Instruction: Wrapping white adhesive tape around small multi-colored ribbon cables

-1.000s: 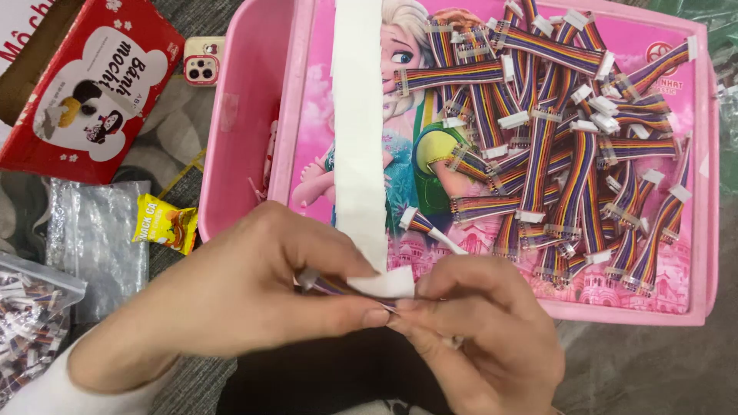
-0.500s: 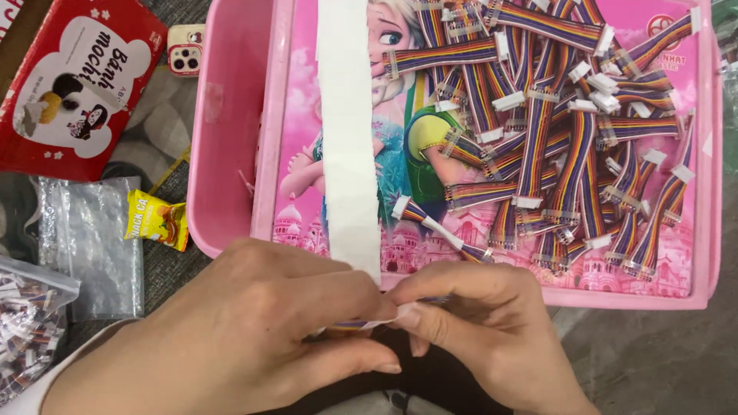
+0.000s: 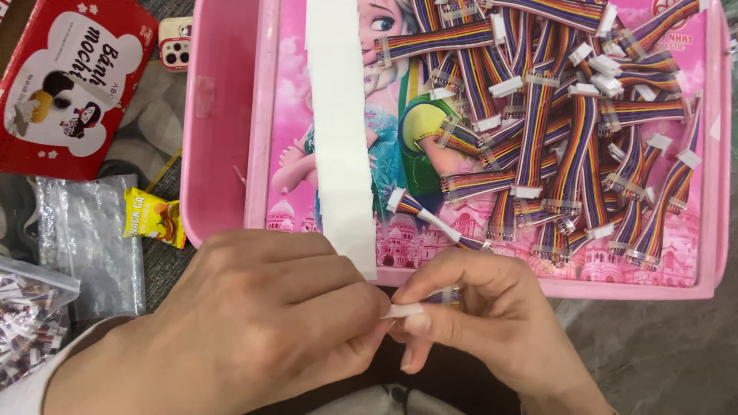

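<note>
My left hand (image 3: 254,323) and my right hand (image 3: 484,323) meet at the bottom centre, fingertips pinched together. Between them sits a small piece of white tape (image 3: 401,310) wrapped on a short rainbow ribbon cable (image 3: 444,295); most of that cable is hidden by my fingers. A long strip of white tape (image 3: 340,131) runs down the pink tray (image 3: 223,123) to just above my left hand. A second ribbon cable with a white band (image 3: 430,219) lies on the tray just above my right hand.
A pile of several rainbow ribbon cables with white connectors (image 3: 569,115) fills the tray's right half. Left of the tray lie a red snack box (image 3: 65,81), a phone (image 3: 177,42), a yellow snack packet (image 3: 154,217), a clear plastic bag (image 3: 84,238) and a bag of small parts (image 3: 27,323).
My hands have slid lower in view and stayed pinched together. The white tape piece is now folded tighter around the cable end, with less of it showing.
</note>
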